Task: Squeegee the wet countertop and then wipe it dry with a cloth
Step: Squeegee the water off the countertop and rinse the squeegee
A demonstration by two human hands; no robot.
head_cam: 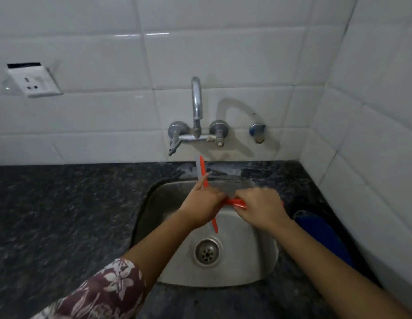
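I hold a red squeegee point(203, 171) with a grey rubber blade over the steel sink point(251, 256). Its blade bar runs from near the tap down past my left wrist. My left hand point(204, 204) is closed on the blade bar, fingers along the rubber. My right hand point(260, 207) grips the red handle point(238, 203), which sticks out to the right. The dark speckled countertop point(62, 215) surrounds the sink, with a wet, pale smear point(225, 172) behind the sink. A blue cloth point(322, 233) lies on the counter right of the sink, beside the wall.
A chrome wall tap point(197, 118) with two valves hangs above the sink's back edge, with a small extra valve point(258, 132) to its right. A white socket point(35, 81) sits on the tiled wall at left. A tiled side wall point(373, 134) closes the right.
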